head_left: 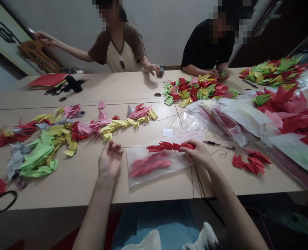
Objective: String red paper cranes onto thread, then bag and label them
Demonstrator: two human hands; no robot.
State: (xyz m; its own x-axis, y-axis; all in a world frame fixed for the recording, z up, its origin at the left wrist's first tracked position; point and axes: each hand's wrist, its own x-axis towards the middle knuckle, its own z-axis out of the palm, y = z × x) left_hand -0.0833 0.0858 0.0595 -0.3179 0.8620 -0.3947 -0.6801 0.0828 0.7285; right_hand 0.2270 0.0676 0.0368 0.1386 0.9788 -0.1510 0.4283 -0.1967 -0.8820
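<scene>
My right hand grips the end of a string of red origami cranes, which lies across a clear plastic bag. More red paper cranes sit inside that bag. My left hand is curled to the left of the string, its fingertips at a thin dark thread that runs to the cranes. A long strung line of multicoloured paper cranes stretches across the table to the left.
A co-worker's hands rest at the far side of the beige table, near a small dark box. Another person's hands work by a heap of cranes. Plastic bags and red cranes crowd the right side, with a pen and a label sheet near my right hand.
</scene>
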